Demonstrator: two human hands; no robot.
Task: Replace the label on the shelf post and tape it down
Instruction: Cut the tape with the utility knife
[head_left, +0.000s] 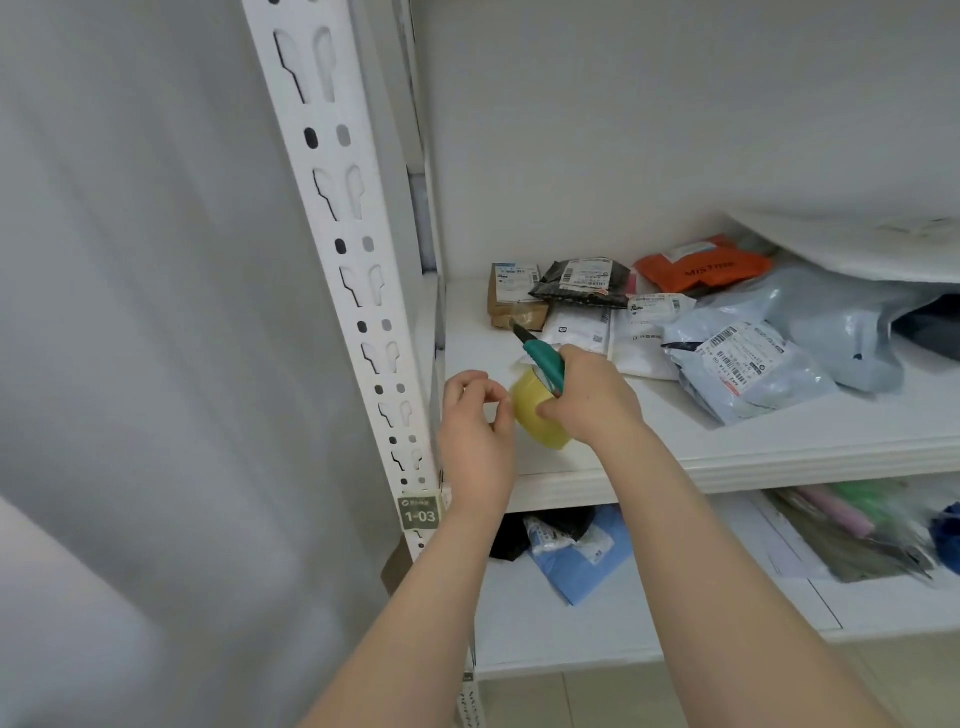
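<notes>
A white slotted shelf post (358, 291) runs down the left of the head view. A green label (419, 514) reading 1-03 is stuck on it, level with the shelf edge. My right hand (592, 400) grips a yellowish roll of clear tape (537, 415) together with a green-handled utility knife (543, 361), its blade pointing up and away. My left hand (475, 426) sits beside the roll, thumb and fingertips pinched at its left edge. Whether a tape end is between those fingers is too small to tell.
A white shelf board (779, 457) carries several parcels: a brown box (514, 299), a black bag (584, 280), an orange bag (701, 267) and grey-blue mailers (753, 364). The lower shelf holds a blue bag (576, 561) and other packets. A grey wall stands to the left.
</notes>
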